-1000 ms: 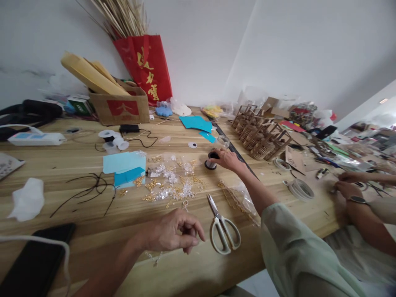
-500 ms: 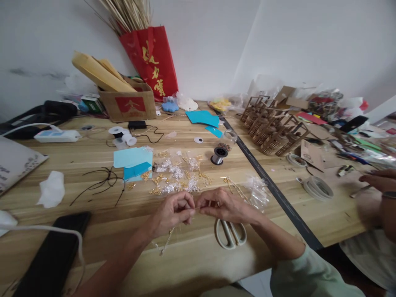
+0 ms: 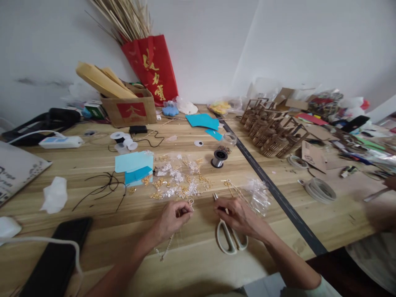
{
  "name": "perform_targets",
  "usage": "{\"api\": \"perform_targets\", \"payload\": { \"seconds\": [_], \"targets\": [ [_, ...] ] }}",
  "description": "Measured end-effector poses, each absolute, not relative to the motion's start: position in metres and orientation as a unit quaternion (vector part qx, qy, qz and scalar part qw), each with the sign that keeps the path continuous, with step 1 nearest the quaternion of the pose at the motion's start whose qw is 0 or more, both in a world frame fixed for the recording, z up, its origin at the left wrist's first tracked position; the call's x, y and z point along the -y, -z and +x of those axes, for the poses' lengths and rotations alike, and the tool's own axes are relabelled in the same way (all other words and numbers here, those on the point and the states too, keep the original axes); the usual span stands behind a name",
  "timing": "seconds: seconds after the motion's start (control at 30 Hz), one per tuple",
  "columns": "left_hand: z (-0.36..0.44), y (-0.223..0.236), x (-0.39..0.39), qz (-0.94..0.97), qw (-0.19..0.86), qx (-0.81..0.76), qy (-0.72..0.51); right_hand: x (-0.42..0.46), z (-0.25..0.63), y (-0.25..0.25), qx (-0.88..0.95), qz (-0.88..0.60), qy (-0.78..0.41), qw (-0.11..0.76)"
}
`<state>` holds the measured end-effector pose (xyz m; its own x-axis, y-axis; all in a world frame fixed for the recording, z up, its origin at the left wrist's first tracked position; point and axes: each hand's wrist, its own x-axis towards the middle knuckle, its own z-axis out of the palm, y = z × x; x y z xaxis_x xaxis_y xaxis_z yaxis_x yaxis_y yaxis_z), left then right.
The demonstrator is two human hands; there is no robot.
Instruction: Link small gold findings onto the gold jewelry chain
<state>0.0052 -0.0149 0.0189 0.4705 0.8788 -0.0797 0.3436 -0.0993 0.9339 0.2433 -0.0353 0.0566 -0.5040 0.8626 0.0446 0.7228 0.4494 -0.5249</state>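
My left hand (image 3: 173,216) is closed, thumb against fingers, pinching a thin beaded chain (image 3: 163,253). One end of it dangles below the palm with fine clear strands; a small ring (image 3: 191,202) pokes out at the fingertips. My right hand (image 3: 236,212) is apart from the left, its fingers curled together over the middle of the scissors (image 3: 227,241). Their blade tips show above the hand and their pale handles below it. Whether these fingers touch the scissors or pinch a fine strand is hidden. Gold and silver jewellery findings (image 3: 177,181) lie in heaps just beyond my left hand.
A wire spool (image 3: 219,159) stands behind the findings. Right of my right hand lie a gold chain (image 3: 233,187) and clear plastic bags (image 3: 258,196). Blue cards (image 3: 136,165), black cords (image 3: 107,185) and a phone (image 3: 58,255) are leftward. Another person's hand (image 3: 391,182) shows far right.
My hands, earlier fingertip to fingertip, have parted. The right has moved right over the scissors; the left still holds the chain. The other person's hand has drawn back toward the right edge.
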Motion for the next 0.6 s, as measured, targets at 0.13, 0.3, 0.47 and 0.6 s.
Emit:
{"api": "perform_targets", "payload": {
  "seconds": [0.13, 0.3, 0.47, 0.6],
  "targets": [
    [0.002, -0.015, 0.014, 0.687, 0.485, -0.464, -0.277, 0.035, 0.245, -0.05, 0.825, -0.493, -0.233, 0.151],
    [-0.001, -0.011, 0.012, 0.7, 0.451, -0.481, -0.274, 0.036, 0.249, -0.049, 0.844, -0.485, -0.212, 0.091],
    [0.008, -0.014, 0.018, 0.742, 0.403, -0.493, -0.21, 0.04, 0.24, -0.062, 0.85, -0.497, -0.159, 0.078],
    [0.015, -0.019, 0.023, 0.776, 0.36, -0.479, -0.197, 0.035, 0.213, -0.064, 0.844, -0.428, -0.284, 0.154]
  ]
}}
